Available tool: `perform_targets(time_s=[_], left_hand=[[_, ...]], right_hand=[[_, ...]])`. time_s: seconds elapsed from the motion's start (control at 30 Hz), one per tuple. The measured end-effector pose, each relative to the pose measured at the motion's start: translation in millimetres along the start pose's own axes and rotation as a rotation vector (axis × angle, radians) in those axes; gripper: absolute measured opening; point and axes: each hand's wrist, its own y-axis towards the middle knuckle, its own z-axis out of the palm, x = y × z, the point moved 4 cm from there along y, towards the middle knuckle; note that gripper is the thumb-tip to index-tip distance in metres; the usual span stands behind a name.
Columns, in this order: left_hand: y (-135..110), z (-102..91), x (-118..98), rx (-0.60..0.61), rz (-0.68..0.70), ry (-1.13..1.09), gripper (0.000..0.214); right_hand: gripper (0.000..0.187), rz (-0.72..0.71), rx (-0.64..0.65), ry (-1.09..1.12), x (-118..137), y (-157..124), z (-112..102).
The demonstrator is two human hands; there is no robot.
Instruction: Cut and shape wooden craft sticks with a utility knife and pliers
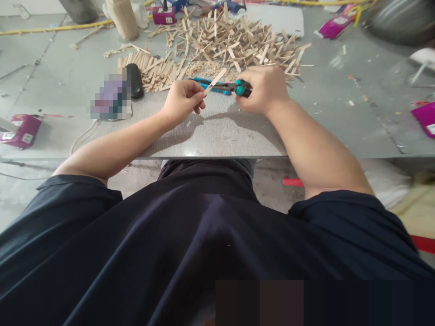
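Between the thumb and fingers of my left hand (pixel 185 100) is a flat wooden craft stick (pixel 217 78), tilted up to the right. My right hand (pixel 263 88) is wrapped round a pair of pliers (pixel 242 88) with black and teal handles. The jaws point left and lie close to the stick; whether they touch it I cannot tell. Behind the stick lies a blue object (pixel 223 92), partly hidden by my hands and the pliers. Just beyond are small wooden scraps (pixel 205 69) and a large heap of craft sticks (pixel 234 38).
More sticks lie in a flatter pile (pixel 158 71) at the left, beside a black oval case (pixel 134 80) and a blurred-out object (pixel 110 97). Purple glue-gun-like tools (pixel 27 130) sit around the grey table (pixel 217 140). A bottle of beige liquid (pixel 123 20) stands at the back.
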Motion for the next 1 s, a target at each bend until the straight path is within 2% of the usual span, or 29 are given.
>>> perform_targets(time_s=[0.4, 0.53, 0.67, 0.77, 0.87, 1.0], left_hand=[[-2, -0.4, -2, -0.012, -0.027, 0.021, 0.035], [1, 0.0, 3, -0.016, -0.009, 0.024, 0.036], [5, 0.0, 9, -0.016, 0.015, 0.02, 0.034], [6, -3.5, 7, -0.068, 0.022, -0.001, 0.036], [5, -8.7, 0, -0.127, 0.061, -0.007, 0.038], [5, -8.8, -2, -0.122, 0.049, -0.004, 0.036]], right_hand=[[0.048, -0.007, 0.014, 0.054, 2, -4, -5], [0.044, 0.009, 0.016, 0.016, 1, -3, -4], [0.037, -0.041, 0.008, 0.032, 4, -3, -4], [0.039, -0.072, 0.059, 0.012, 8, -3, -1], [0.042, -0.044, 0.099, 0.024, 9, -4, 1], [0.054, 0.0, 0.025, 0.09, 5, -2, -2]])
